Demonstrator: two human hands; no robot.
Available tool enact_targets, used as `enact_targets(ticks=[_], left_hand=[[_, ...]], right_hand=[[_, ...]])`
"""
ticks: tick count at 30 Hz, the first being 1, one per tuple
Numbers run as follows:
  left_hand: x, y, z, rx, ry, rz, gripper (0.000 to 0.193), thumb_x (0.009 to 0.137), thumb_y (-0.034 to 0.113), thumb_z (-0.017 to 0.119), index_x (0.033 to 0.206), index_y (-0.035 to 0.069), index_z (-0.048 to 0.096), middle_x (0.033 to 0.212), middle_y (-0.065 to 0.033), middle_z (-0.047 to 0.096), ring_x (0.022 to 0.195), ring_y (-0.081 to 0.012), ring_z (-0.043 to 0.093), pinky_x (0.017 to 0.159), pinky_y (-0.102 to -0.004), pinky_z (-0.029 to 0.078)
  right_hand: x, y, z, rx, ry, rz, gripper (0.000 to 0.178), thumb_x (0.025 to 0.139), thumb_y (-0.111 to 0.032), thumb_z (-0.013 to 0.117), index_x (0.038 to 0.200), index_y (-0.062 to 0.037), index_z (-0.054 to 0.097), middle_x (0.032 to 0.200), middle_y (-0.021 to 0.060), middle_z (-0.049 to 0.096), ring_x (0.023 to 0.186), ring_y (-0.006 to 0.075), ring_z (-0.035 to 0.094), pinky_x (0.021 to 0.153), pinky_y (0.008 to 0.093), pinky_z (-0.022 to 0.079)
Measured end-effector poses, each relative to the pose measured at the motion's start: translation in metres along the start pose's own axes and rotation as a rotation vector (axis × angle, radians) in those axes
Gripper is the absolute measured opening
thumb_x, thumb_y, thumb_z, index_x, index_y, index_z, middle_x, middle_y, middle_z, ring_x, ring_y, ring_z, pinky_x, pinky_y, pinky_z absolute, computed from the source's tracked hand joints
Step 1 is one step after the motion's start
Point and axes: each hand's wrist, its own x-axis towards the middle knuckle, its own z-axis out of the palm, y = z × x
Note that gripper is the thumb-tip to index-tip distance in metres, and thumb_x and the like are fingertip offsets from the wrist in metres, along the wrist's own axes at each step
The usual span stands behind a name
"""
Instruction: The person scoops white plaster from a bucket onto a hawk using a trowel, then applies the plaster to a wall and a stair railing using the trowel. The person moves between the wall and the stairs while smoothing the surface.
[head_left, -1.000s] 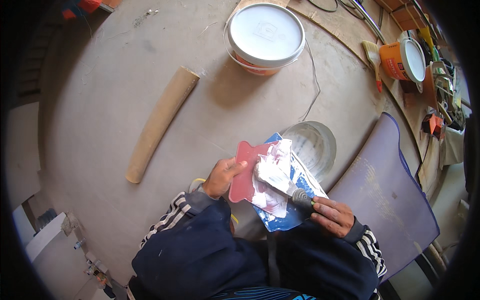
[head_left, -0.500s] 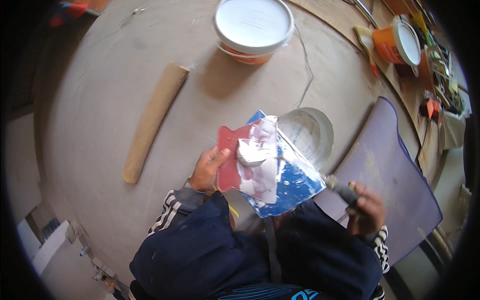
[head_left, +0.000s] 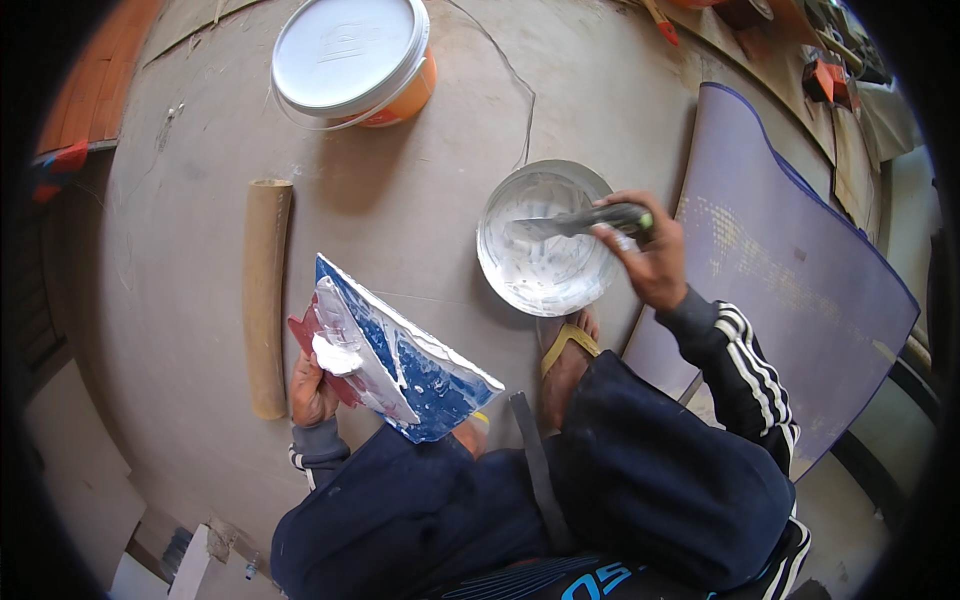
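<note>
Putty knife (head_left: 570,222), flat-bladed and dark-handled, is gripped by the right hand (head_left: 652,258) over a round, white-smeared bucket (head_left: 500,265). The left hand (head_left: 312,390) clasps a red spreader (head_left: 345,390) layered on a blue plate (head_left: 440,385), both paste-coated, near a brown tube (head_left: 266,300).

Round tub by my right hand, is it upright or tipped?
Upright: the round tub has its open mouth facing up, showing a white-smeared inside beneath the putty knife in the right hand.
</note>
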Motion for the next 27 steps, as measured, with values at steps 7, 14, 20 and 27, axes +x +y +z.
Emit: enact_targets(ticks=[7,14,20,27], left_hand=[[0.005,-0.018,-0.009,-0.102,-0.011,-0.031,0.055,0.095,0.016,0.045,0.141,-0.001,0.021,0.138,-0.0163,0.040,0.124,-0.0288,0.043,0.107,-0.0444,0.032],[0.008,-0.032,0.036,-0.408,-0.006,-0.121,0.050,0.096,0.016,0.043,0.140,0.001,0.025,0.139,-0.0167,0.038,0.126,-0.0306,0.041,0.106,-0.0492,0.033],[0.006,-0.031,0.039,-0.454,-0.099,-0.057,0.047,0.098,0.022,0.037,0.141,0.005,0.025,0.140,-0.0145,0.038,0.126,-0.0311,0.041,0.106,-0.0492,0.033],[0.007,-0.031,0.046,-0.423,-0.004,-0.033,0.046,0.097,0.024,0.040,0.140,0.011,0.032,0.140,-0.0088,0.040,0.128,-0.0395,0.035,0.108,-0.0642,0.015]], right_hand=[[-0.014,-0.019,0.034,-0.220,-0.501,-0.472,0.038,0.067,0.003,0.064,0.103,-0.0047,0.056,0.110,0.0104,0.057,0.102,0.0300,0.056,0.085,0.0369,0.049],[-0.041,-0.042,0.014,-0.294,-0.713,-0.499,0.033,0.072,0.000,0.059,0.104,-0.0040,0.053,0.112,0.0111,0.055,0.106,0.0292,0.054,0.086,0.0359,0.049],[-0.036,-0.050,0.019,-0.161,-0.513,-0.426,0.037,0.070,0.001,0.062,0.105,-0.0043,0.052,0.101,0.0127,0.058,0.096,0.0323,0.056,0.081,0.0383,0.048],[-0.018,-0.045,0.030,-0.111,-0.607,-0.485,0.039,0.065,0.006,0.062,0.101,-0.0042,0.051,0.100,0.0118,0.058,0.095,0.0324,0.056,0.080,0.0382,0.048]])
